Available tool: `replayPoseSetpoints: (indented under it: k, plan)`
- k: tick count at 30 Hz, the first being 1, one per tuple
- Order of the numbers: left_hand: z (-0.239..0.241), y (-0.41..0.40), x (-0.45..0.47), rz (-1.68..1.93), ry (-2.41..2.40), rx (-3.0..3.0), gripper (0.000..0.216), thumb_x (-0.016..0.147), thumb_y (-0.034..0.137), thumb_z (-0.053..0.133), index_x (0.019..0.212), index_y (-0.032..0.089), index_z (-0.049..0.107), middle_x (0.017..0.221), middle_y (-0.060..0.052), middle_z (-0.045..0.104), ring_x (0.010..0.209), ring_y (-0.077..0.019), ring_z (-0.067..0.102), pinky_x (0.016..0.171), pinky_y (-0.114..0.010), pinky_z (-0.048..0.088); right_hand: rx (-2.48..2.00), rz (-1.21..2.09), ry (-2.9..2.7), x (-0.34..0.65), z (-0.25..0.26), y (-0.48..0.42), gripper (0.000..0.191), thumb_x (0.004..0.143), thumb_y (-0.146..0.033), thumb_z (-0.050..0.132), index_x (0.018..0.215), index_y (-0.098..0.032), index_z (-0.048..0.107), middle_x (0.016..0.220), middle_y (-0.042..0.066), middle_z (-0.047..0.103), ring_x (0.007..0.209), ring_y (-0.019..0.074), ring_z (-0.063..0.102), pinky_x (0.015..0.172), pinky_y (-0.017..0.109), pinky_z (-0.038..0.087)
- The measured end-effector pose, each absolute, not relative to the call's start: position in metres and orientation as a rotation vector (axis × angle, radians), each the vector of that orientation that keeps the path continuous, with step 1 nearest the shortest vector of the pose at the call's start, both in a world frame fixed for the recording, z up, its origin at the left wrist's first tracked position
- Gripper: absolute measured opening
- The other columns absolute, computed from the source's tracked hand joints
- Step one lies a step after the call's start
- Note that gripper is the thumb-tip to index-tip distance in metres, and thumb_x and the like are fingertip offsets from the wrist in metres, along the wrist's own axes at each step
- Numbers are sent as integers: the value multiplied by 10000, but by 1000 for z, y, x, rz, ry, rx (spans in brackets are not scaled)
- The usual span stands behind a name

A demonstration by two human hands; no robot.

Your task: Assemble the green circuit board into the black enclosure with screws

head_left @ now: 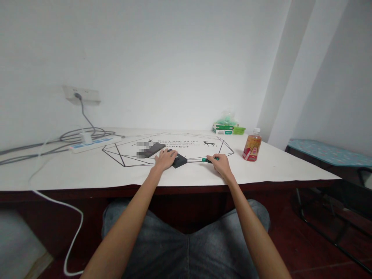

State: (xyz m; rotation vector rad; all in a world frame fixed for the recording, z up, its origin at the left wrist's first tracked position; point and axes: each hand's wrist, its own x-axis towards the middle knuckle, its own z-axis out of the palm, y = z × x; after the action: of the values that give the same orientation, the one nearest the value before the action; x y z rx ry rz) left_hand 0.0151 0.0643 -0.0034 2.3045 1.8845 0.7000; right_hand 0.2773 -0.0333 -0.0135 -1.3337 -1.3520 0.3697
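Note:
My left hand (165, 159) lies on the white table (87, 170) with its fingers spread flat over the near end of a small black box (179, 159). A second dark flat device (152, 149) lies just behind it, partly blurred. My right hand (221, 164) rests to the right, fingers curled round a green-handled screwdriver (207, 159) whose tip points left towards the black box.
A white power strip (94, 144) with grey cables sits at the back left, plugged into a wall socket (81, 95). An orange drink bottle (252, 145) stands right of my right hand. Green boxes (227, 128) sit at the back. A blue-topped bench (328, 153) stands at the right.

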Motion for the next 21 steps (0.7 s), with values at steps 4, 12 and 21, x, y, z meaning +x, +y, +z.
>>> replayPoseSetpoints:
  k: [4,12,21]
  plan:
    - [1,60,17,632,1983,2325,597,969,597,196,1295,358,636,1506,-101,468,1373,-379,384,1064,-642,283,-1357,327,-1373,280,-17,-29,474,735,-593,645,524,-178,558,380,-32,374,402,117,403,461,249,266]
    - [8,47,19,664,2119,2426,630,944,627,232,1222,324,710,1301,-144,625,1171,-396,523,986,-559,343,-1364,284,-1379,279,-18,-28,474,737,-597,633,513,-188,547,383,-28,382,436,135,432,479,256,290]
    - [11,37,21,737,2257,2357,725,937,655,202,1159,244,757,1175,-199,654,1089,-398,546,939,-507,352,-1403,284,-1362,278,-13,-32,476,736,-610,624,519,-194,541,358,-26,381,425,139,413,473,263,293]
